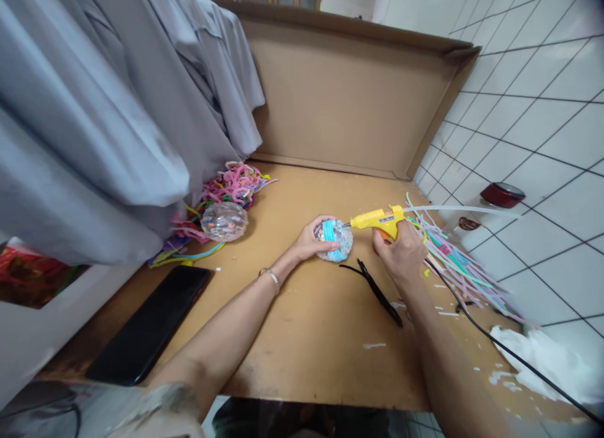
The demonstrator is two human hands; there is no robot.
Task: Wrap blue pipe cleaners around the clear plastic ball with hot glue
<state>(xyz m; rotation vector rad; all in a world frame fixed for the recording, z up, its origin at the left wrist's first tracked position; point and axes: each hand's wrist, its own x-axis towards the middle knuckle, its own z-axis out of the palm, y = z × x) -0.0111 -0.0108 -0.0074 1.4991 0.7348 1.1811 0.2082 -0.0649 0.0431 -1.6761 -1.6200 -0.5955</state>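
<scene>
My left hand grips a clear ball filled with coloured bits and wrapped with a light blue strip, holding it on the brown board. In my right hand is a yellow hot glue gun, fingers wrapped round its handle. Its nozzle points left and touches the ball's upper right side. A white glue stick juts out of the gun's back toward the right.
A second clear ball lies by a heap of coloured pipe cleaners at the left. More pipe cleaners, black scissors, a black phone, the gun's black cord and grey hanging cloth surround the hands.
</scene>
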